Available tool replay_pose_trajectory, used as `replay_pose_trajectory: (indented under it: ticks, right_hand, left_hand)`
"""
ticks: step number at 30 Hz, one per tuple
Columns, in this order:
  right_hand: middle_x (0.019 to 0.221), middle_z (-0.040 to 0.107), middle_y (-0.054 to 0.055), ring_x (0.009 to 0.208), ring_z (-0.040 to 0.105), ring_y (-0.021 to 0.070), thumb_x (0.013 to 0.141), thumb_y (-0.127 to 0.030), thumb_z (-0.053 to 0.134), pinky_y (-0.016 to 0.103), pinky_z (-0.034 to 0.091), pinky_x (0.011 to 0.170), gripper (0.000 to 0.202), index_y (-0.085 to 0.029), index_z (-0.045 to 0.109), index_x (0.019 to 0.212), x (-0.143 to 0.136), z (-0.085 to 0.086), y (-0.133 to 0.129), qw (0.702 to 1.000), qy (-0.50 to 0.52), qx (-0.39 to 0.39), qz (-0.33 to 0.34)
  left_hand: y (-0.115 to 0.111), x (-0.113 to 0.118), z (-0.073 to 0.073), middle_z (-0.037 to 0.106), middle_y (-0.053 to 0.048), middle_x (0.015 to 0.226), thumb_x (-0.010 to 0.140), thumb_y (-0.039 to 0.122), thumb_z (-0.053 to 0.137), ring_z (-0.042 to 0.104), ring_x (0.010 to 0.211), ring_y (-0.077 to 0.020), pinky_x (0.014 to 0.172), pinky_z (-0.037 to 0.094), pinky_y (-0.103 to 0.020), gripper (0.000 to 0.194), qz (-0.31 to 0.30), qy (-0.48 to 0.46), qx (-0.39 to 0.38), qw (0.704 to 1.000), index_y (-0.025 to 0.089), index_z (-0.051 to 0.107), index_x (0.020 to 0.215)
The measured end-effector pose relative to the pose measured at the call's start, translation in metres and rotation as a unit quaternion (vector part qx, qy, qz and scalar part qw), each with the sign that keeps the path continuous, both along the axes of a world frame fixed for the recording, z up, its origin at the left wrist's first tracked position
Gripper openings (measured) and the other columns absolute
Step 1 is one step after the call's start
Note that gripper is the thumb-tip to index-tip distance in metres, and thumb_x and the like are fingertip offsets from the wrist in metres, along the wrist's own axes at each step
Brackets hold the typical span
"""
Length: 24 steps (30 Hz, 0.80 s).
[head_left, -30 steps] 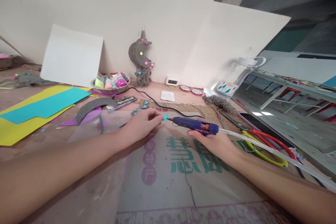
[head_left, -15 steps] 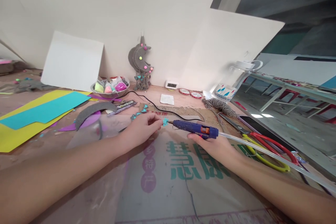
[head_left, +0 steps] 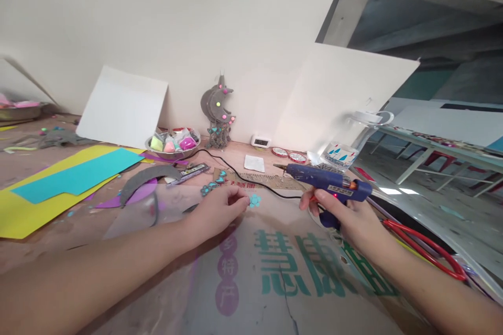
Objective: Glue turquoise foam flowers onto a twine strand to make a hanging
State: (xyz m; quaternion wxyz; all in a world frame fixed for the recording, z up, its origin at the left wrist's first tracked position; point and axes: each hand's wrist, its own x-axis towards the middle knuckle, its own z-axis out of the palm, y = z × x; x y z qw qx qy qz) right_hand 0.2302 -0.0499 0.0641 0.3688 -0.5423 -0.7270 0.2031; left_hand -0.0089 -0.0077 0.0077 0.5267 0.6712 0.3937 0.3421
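Between the thumb and fingers of my left hand (head_left: 226,209) is the edge of a small turquoise flower (head_left: 255,200), held just above the plastic-covered work surface. My right hand (head_left: 346,212) is wrapped round the handle of a blue glue gun (head_left: 318,175). Its nozzle points left, above and to the right of the flower and apart from it. A small light glows on the gun's body. Behind my left hand lies a grey strip with turquoise pieces (head_left: 213,183).
A grey moon ornament (head_left: 218,107) hangs on the white board. Nearby are a bowl of bagged clay (head_left: 173,154), yellow sheet (head_left: 27,220), turquoise sheet (head_left: 78,175), grey crescent (head_left: 145,180) and small clock (head_left: 260,141). At right are red-handled scissors (head_left: 428,246) and a clear jug (head_left: 349,138). A black cord (head_left: 231,167) crosses behind.
The glue gun has moved right and up, away from the flower, whose face now shows more. My left hand keeps its pinch. The camera view has shifted slightly.
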Motion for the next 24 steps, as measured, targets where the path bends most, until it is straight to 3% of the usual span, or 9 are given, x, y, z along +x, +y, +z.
replay_pose_trajectory:
  ticks: [4, 8, 11, 15, 20, 24]
  right_hand:
    - [0.072, 0.062, 0.004, 0.070, 0.057, 0.0167, 0.082, -0.049, 0.045, 0.024, 0.043, 0.058, 0.037, -0.018, 0.064, 0.084, -0.004, 0.023, 0.018, 1.000, -0.025, -0.014, -0.003]
    - [0.091, 0.066, 0.004, 0.083, 0.059, 0.0196, 0.075, -0.050, 0.056, 0.025, 0.043, 0.065, 0.039, -0.019, 0.063, 0.098, -0.005, 0.034, 0.067, 0.996, -0.085, -0.012, -0.011]
    - [0.083, 0.068, 0.004, 0.079, 0.059, 0.0211, 0.070, -0.049, 0.060, 0.028, 0.043, 0.069, 0.040, -0.015, 0.066, 0.090, -0.002, 0.023, 0.115, 0.990, -0.126, 0.003, -0.060]
    - [0.077, 0.067, 0.006, 0.071, 0.059, 0.0206, 0.067, -0.044, 0.064, 0.028, 0.043, 0.063, 0.038, -0.011, 0.064, 0.086, 0.001, -0.006, 0.163, 0.987, -0.129, 0.008, -0.091]
    - [0.053, 0.062, 0.003, 0.053, 0.056, 0.0169, 0.070, -0.043, 0.061, 0.026, 0.042, 0.052, 0.030, -0.014, 0.062, 0.071, 0.006, -0.035, 0.178, 0.988, -0.136, -0.026, -0.067]
    - [0.049, 0.061, 0.004, 0.047, 0.053, 0.0146, 0.074, -0.048, 0.055, 0.024, 0.041, 0.047, 0.036, -0.013, 0.062, 0.071, 0.012, -0.038, 0.178, 0.985, -0.157, -0.055, -0.041]
  left_hand:
    - [-0.002, 0.000, 0.003, 0.046, 0.004, 0.055, 0.078, 0.040, 0.047, 0.041, 0.047, -0.0078, 0.043, 0.032, -0.018, 0.024, 0.007, 0.010, 0.015, 1.000, 0.018, 0.049, 0.070]
    - [-0.002, 0.000, 0.003, 0.046, 0.004, 0.055, 0.078, 0.040, 0.046, 0.039, 0.046, -0.0080, 0.042, 0.030, -0.019, 0.023, 0.010, 0.021, 0.008, 1.000, 0.018, 0.050, 0.073]
    - [0.000, 0.001, 0.001, 0.048, 0.003, 0.055, 0.079, 0.039, 0.045, 0.042, 0.048, -0.0087, 0.044, 0.032, -0.019, 0.024, 0.016, 0.032, 0.029, 0.999, 0.017, 0.049, 0.071]
    - [0.003, 0.001, -0.001, 0.051, 0.003, 0.057, 0.078, 0.037, 0.044, 0.046, 0.051, -0.0101, 0.047, 0.034, -0.020, 0.023, 0.024, 0.047, 0.055, 0.997, 0.017, 0.051, 0.070]
    - [0.003, 0.002, -0.004, 0.053, 0.002, 0.059, 0.079, 0.036, 0.042, 0.048, 0.053, -0.0110, 0.049, 0.035, -0.021, 0.023, 0.024, 0.052, 0.072, 0.996, 0.017, 0.050, 0.069]
    - [0.003, 0.001, -0.004, 0.054, 0.002, 0.060, 0.079, 0.036, 0.042, 0.048, 0.054, -0.0112, 0.050, 0.036, -0.021, 0.023, 0.022, 0.055, 0.077, 0.995, 0.017, 0.052, 0.070]
